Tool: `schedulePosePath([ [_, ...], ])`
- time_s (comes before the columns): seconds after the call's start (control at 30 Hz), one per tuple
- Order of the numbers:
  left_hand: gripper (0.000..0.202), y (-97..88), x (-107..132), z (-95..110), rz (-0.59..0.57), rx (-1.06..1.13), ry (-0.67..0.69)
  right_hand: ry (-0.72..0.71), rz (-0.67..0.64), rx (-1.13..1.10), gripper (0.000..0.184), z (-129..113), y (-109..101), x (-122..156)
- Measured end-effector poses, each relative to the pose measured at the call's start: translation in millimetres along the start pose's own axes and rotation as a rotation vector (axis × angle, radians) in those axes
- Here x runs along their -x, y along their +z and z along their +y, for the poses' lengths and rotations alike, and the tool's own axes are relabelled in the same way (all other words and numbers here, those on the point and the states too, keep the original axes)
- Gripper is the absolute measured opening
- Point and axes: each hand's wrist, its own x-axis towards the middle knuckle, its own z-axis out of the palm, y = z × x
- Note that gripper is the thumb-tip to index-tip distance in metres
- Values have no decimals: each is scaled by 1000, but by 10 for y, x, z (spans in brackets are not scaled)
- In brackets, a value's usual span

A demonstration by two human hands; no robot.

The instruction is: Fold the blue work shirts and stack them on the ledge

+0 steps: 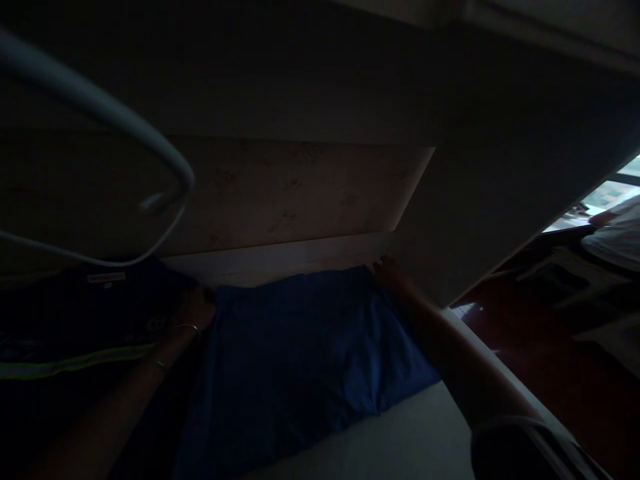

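A blue cloth point(300, 353), perhaps a garment, lies spread out on a pale surface in dim light. My left hand point(195, 308) is at its upper left corner, with two thin bangles on the wrist; the fingers are too dark to make out. My right hand point(391, 273) reaches to the upper right corner, its fingers apart beside the cloth edge. To the left lies a dark navy garment point(100, 313) with a yellow-green and grey reflective stripe and a pale neck label, partly under my left forearm.
A white curved tube or cable point(115, 117) hangs at upper left. Behind the cloth is a flower-patterned wall panel point(285, 193). A pale upright panel point(480, 200) stands on the right, with a reddish floor point(510, 333) beyond. Someone in white clothing point(617, 233) is partly visible at the right edge.
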Motion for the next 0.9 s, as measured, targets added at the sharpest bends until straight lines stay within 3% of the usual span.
schedulePosePath([
  [0.1, 50, 76, 376, 222, 43, -72, 192, -88, 30, 21, 51, -33, 93, 381],
  [0.17, 50, 193, 678, 327, 6, -138, 340, -198, 20, 62, 50, -27, 209, 676],
  [0.23, 52, 349, 919, 359, -9, -300, 455, -303, -20, 131, 53, -2, 337, 912],
  [0.3, 55, 514, 1047, 322, -8, -449, 477, -333, -106, 183, 57, 24, 443, 1035],
  [0.4, 58, 720, 1055, 218, -42, -537, 425, -306, -215, 201, 61, 49, 529, 1028],
  [0.53, 61, 843, 957, 205, -95, -547, 411, -311, -204, 221, 62, 75, 546, 879],
  [0.7, 61, 948, 824, 432, -142, -504, 389, -331, -185, 265, 59, 184, 541, 642],
  [0.9, 63, 1218, 629, 734, -128, -445, 396, -316, -184, 321, 57, 458, 507, 325],
])
